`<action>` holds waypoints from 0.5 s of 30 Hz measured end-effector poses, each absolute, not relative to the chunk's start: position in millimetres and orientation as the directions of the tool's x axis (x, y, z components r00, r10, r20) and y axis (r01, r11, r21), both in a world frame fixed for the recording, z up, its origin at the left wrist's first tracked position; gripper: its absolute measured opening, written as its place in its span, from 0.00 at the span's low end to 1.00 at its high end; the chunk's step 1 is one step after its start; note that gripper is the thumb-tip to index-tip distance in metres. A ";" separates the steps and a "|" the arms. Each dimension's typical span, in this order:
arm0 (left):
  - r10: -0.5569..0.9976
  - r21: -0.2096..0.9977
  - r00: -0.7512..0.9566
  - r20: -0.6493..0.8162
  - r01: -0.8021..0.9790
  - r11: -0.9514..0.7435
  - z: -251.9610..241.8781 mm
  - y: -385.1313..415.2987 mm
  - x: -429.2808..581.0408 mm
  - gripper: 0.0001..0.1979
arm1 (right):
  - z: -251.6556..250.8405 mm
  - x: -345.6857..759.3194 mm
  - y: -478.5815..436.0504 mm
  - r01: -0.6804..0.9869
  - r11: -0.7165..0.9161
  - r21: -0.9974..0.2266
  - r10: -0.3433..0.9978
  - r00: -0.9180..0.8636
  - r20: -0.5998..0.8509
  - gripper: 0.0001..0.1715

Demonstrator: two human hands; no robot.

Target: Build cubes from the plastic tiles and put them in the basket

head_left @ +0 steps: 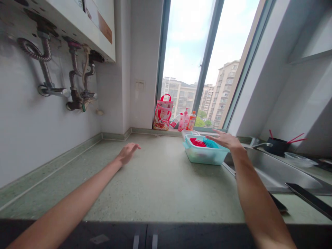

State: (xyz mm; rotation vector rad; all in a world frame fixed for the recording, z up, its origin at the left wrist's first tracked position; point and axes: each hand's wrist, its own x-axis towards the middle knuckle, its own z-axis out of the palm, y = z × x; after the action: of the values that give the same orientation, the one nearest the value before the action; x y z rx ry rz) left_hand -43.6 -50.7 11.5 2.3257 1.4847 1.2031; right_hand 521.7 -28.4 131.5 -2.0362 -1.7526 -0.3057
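Observation:
My left hand point(127, 152) hovers palm down over the bare green countertop point(155, 180), fingers stretched out and holding nothing. My right hand point(225, 139) is open too, fingers spread flat just above the right rim of a pale turquoise plastic tub point(203, 155). Inside the tub lie a red cloth point(197, 142) and a blue-green cloth point(210, 143). Whether the right hand touches the tub's rim cannot be told.
A steel sink point(275, 171) with a tap point(259, 143) lies right of the tub. A red bag point(163, 113) and several bottles point(187, 121) stand on the window sill. A black pot point(278, 146) with red chopsticks sits far right. Pipes point(77, 86) hang under a wall heater at left.

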 end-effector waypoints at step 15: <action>0.816 0.573 -0.017 0.577 0.721 -0.390 0.1 -38.9 -46.0 0.20 | 56.8 565.0 -7.0 0.225 0.165 -0.960 0.895 0.374 0.242 0.28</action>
State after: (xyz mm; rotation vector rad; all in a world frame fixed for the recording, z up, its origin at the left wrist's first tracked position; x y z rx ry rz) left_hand -46.0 -38.9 0.1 2.1256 1.6714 1.3813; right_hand 565.0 -7.0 56.8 -1.3514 -1.1221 0.6587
